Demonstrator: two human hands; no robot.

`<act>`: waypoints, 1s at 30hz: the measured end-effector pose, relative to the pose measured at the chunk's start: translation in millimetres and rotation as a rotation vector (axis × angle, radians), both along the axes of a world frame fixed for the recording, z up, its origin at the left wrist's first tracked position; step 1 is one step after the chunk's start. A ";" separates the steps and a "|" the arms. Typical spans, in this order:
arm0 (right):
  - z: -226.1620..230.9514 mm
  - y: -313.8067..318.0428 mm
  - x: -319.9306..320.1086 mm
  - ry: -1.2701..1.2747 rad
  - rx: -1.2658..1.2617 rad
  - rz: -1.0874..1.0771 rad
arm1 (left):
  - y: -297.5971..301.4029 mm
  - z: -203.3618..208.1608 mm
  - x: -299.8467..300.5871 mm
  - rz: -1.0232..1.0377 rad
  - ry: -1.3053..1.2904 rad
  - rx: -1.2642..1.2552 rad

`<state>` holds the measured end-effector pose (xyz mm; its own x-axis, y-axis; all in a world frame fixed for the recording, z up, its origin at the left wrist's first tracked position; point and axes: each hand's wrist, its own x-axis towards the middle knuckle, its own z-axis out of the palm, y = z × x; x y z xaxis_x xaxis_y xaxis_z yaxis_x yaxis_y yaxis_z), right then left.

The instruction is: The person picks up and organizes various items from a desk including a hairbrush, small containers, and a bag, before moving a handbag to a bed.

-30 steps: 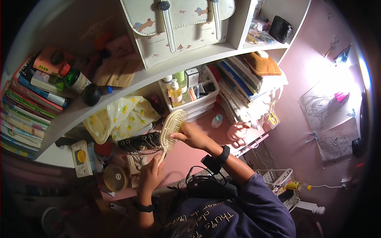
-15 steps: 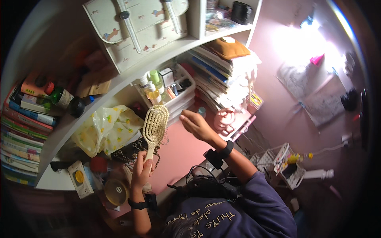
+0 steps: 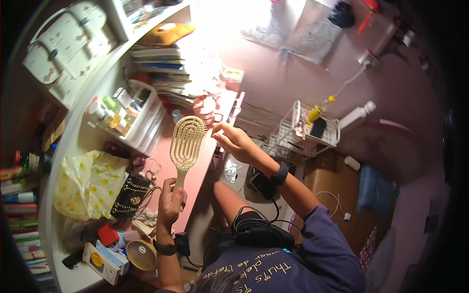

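HEAD VIEW (clock read from brush head)

1. Hairbrush [image 3: 188,144]: cream, oval, slotted back to camera; held upright in frame, tilted slightly toward 1 o'clk, above the pink surface [image 3: 193,182], nr its edge; handle twd 6–7.
2. L hand [image 3: 171,202]: at 6–7 o'clk, closed round brush handle, thumb up front. Blk wristband [image 3: 166,249] on wrist.
3. R hand [image 3: 237,141]: at 3 o'clk, just beside brush head, apart from it; fingers loosely curled, narrow gap thumb-to-forefinger; can't tell if anything fine is pinched. Blk strap [image 3: 280,172] on wrist.
4. Organiser [image 3: 152,128]: wht, w/ drawers, at 10 o'clk; bottles [image 3: 112,115] in top, incl. one w/ grn cap.
5. Stack of papers & bks [image 3: 159,73]: 11 o'clk, w/ orange-brown pouch [image 3: 168,34] on top.
6. Pink item [image 3: 205,106]: 1 o'clk, nr brush tip; shape unclear in glare.
7. Blk chain-strap bag [image 3: 129,195]: 8 o'clk, on surface.
8. Plastic bag [image 3: 90,185], yellow-patterned: betw 8 & 9, touching/overlapping no. 7.
9. Round tub [image 3: 141,254], tan: 7 o'clk, nr L wrist.
10. Wht box [image 3: 100,263] w/ yellow disc: 7–8, beside tub.
11. Satchel [image 3: 68,44], wht, printed: 10 o'clk, far, on shelf.
12. Wht rack [image 3: 330,134]: 3 o'clk, well apart; yellow-capped bottle [image 3: 317,112] in/against it, can't tell which.
13. Drawings [image 3: 312,34]: betw 1 & 2, on wall.
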<state>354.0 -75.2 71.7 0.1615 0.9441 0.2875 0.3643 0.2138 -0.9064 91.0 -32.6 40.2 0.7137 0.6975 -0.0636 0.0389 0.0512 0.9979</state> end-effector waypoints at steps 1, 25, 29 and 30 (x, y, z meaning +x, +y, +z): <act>1.1 -8.2 2.8 -0.082 0.031 -0.044 | -2.1 0.9 8.8 -0.028 -0.001 -0.004; -70.5 -137.2 92.9 0.617 0.091 -0.421 | -59.9 -48.0 150.7 -0.323 -0.086 -0.311; -94.3 -156.3 136.2 0.731 0.199 -0.616 | -67.5 -69.0 164.1 -0.321 -0.070 -0.404; -98.7 -162.3 145.3 0.736 0.178 -0.630 | -69.7 -74.3 166.6 -0.320 -0.061 -0.431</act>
